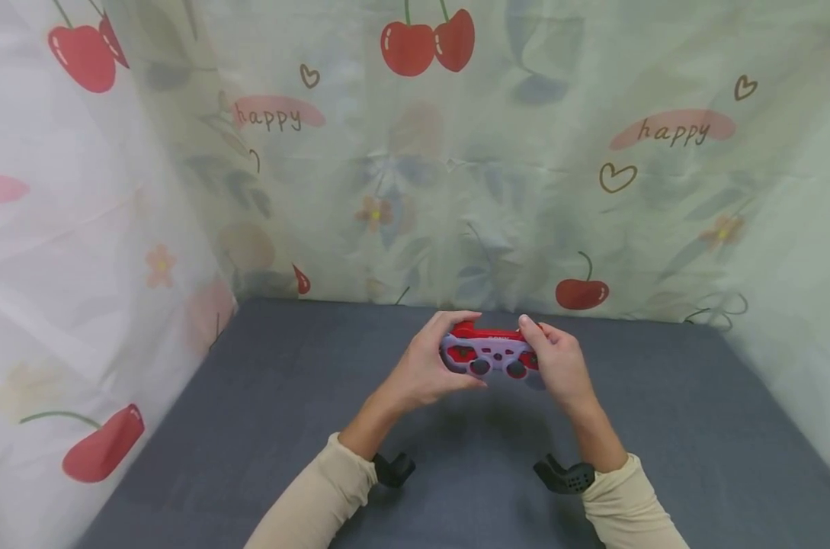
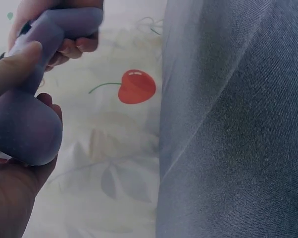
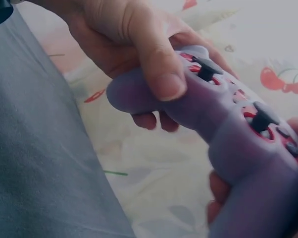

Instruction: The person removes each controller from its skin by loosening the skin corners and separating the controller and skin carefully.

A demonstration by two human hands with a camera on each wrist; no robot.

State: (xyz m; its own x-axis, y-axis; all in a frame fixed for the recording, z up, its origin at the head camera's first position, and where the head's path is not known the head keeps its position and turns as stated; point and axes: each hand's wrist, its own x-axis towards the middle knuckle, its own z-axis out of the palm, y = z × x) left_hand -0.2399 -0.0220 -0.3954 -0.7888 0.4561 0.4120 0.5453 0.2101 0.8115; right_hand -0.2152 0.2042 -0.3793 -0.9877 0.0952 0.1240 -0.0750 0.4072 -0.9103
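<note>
A game controller is held up between both hands in the head view. It is red, with black sticks and a translucent purple silicone cover over its front and grips. Along its top edge the red shell shows bare, with white lettering. My left hand grips the left end, its thumb below and fingers above. Around the right end my right hand is curled, thumb up near the top edge. In the right wrist view the left thumb presses on a covered grip. The left wrist view shows the purple underside.
A dark grey cloth-covered table lies under the hands. White sheeting printed with cherries and "happy" stands at the back and both sides. Each wrist carries a black camera mount, just below the beige sleeves.
</note>
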